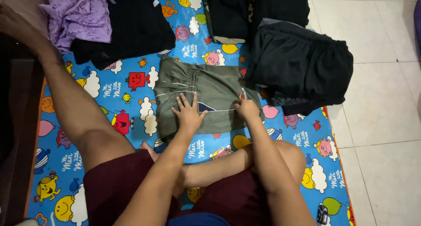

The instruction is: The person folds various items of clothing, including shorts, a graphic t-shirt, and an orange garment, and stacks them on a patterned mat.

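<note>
An olive-green garment [210, 88] with thin white lines lies folded on a blue cartoon-print mat [131, 103] in front of me. My left hand [188, 113] rests flat on its lower middle, fingers spread. At the garment's right edge, my right hand [247, 108] pinches the fabric with curled fingers. I sit on the mat in maroon shorts, my left leg stretched out to the upper left.
A black garment pile [302, 64] lies at the right, partly over the mat's edge. More dark folded clothes [256, 7] sit at the top. A purple lace garment [79, 15] lies on black cloth [136, 28] at upper left. White tiled floor [381, 99] is at right.
</note>
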